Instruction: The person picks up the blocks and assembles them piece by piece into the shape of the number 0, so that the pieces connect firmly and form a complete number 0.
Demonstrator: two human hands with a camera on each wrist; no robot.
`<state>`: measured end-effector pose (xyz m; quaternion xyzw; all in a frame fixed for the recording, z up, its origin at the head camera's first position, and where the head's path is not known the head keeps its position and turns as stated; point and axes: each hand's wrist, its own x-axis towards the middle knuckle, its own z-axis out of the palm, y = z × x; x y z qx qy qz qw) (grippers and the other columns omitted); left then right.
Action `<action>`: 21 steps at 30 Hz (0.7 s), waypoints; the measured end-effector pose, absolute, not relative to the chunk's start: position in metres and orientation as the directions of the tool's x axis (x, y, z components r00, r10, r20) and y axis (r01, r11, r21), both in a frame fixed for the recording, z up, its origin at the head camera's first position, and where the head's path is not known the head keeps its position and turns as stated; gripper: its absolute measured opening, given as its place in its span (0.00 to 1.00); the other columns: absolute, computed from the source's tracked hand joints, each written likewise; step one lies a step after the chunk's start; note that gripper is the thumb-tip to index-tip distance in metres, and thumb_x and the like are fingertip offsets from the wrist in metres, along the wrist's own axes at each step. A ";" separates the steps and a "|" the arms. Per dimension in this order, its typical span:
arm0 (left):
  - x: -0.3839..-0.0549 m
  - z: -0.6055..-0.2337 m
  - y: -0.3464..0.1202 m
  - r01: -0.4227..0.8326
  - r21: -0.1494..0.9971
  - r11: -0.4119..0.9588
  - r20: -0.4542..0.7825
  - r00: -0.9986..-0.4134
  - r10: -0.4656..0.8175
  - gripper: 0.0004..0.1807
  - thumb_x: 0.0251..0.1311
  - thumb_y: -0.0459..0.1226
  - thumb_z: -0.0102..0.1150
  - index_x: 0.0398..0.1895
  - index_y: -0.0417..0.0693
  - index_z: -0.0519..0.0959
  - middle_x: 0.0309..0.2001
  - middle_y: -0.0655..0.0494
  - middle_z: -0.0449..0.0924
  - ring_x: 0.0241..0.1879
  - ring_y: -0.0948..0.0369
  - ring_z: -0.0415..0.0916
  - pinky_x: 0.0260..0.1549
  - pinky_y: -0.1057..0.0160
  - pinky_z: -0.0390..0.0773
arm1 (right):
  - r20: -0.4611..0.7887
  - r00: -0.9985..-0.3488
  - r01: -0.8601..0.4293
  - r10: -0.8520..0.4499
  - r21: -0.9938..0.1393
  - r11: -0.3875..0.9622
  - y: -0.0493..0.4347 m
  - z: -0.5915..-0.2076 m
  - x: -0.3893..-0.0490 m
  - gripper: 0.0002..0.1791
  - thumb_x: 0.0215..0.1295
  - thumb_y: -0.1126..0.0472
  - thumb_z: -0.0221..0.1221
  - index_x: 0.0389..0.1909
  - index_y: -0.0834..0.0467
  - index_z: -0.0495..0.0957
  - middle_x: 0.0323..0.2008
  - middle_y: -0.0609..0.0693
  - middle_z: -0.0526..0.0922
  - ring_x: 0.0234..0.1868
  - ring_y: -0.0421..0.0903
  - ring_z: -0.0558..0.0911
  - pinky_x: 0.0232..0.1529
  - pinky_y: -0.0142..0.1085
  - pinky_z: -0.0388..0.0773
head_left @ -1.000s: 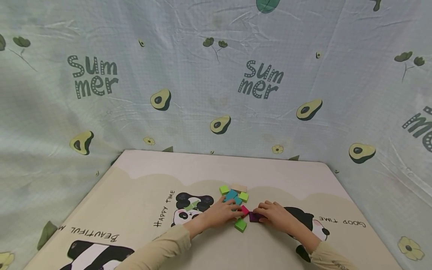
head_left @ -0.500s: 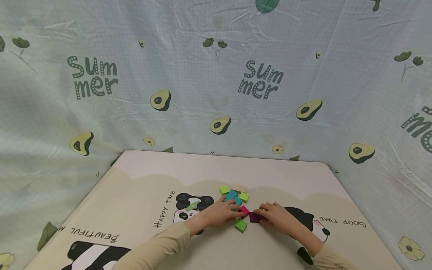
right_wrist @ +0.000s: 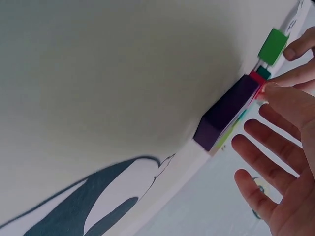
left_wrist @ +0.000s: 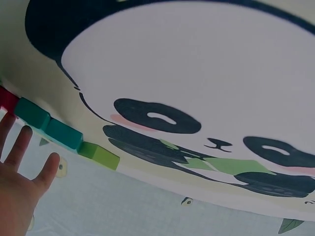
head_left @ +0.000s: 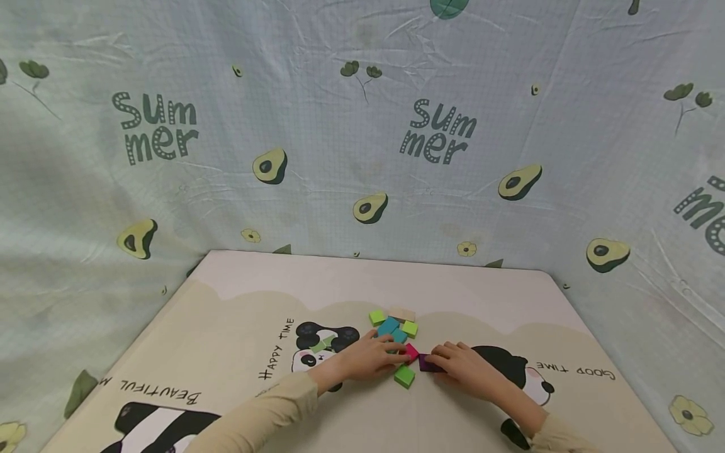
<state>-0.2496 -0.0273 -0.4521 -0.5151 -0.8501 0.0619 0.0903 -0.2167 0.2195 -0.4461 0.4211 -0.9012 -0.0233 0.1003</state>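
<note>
A magenta-red block (head_left: 411,353) lies on the table at the fingertips of my left hand (head_left: 365,357). My right hand (head_left: 464,368) has its fingertips at a dark purple block (head_left: 427,363), close beside the red one. In the right wrist view that purple block (right_wrist: 229,110) stretches past the spread, relaxed fingers. Two teal blocks (head_left: 389,325) sit beyond the left fingers; the left wrist view shows those fingers (left_wrist: 19,147) extended towards the teal block (left_wrist: 33,113). Nearer the person's body is a green block (head_left: 404,377), just below the left fingertips.
Behind the teal blocks stand two lime blocks (head_left: 377,317) and a pale wood-coloured block (head_left: 403,314). The tabletop (head_left: 283,277) carries printed pandas and lettering. A pale curtain (head_left: 317,126) with avocado prints hangs around its back and sides.
My right hand shifts very slightly to the right along with its sleeve. The left hand and the blocks stay practically in place.
</note>
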 end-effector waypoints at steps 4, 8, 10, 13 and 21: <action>-0.249 -0.452 -0.028 0.866 -0.195 0.460 0.079 -0.454 0.888 0.20 0.65 0.47 0.41 0.60 0.66 0.66 0.58 0.65 0.69 0.56 0.62 0.67 0.52 0.52 0.68 | 0.211 -0.553 -0.796 -0.806 0.152 0.586 0.216 -0.450 -0.215 0.15 0.53 0.55 0.61 0.43 0.52 0.77 0.39 0.44 0.78 0.40 0.41 0.75 0.39 0.36 0.73; -0.250 -0.451 -0.030 0.870 -0.202 0.449 0.067 -0.445 0.893 0.21 0.64 0.48 0.41 0.61 0.65 0.65 0.59 0.65 0.68 0.56 0.61 0.66 0.51 0.52 0.69 | 0.247 -0.481 -0.835 -0.841 0.164 0.526 0.211 -0.454 -0.213 0.16 0.51 0.55 0.62 0.43 0.51 0.76 0.40 0.43 0.77 0.40 0.40 0.74 0.38 0.33 0.72; -0.251 -0.450 -0.031 0.873 -0.203 0.443 0.061 -0.440 0.896 0.22 0.63 0.49 0.42 0.61 0.65 0.65 0.60 0.64 0.68 0.57 0.61 0.66 0.51 0.52 0.69 | 0.254 -0.456 -0.847 -0.853 0.172 0.504 0.207 -0.455 -0.212 0.17 0.51 0.56 0.62 0.44 0.52 0.76 0.41 0.44 0.77 0.41 0.41 0.74 0.38 0.33 0.73; -0.252 -0.450 -0.032 0.881 -0.188 0.434 0.051 -0.432 0.900 0.24 0.62 0.51 0.45 0.62 0.63 0.65 0.61 0.64 0.67 0.57 0.60 0.65 0.52 0.50 0.68 | 0.237 -0.439 -0.857 -0.866 0.178 0.483 0.202 -0.455 -0.210 0.19 0.51 0.56 0.62 0.46 0.52 0.75 0.44 0.44 0.78 0.46 0.43 0.75 0.41 0.36 0.74; -0.253 -0.451 -0.034 0.891 -0.153 0.427 0.037 -0.427 0.904 0.26 0.60 0.54 0.45 0.62 0.62 0.64 0.62 0.64 0.65 0.59 0.58 0.65 0.54 0.49 0.67 | 0.178 -0.432 -0.877 -0.884 0.146 0.458 0.192 -0.455 -0.207 0.22 0.54 0.56 0.60 0.52 0.48 0.72 0.53 0.41 0.75 0.51 0.43 0.73 0.45 0.44 0.74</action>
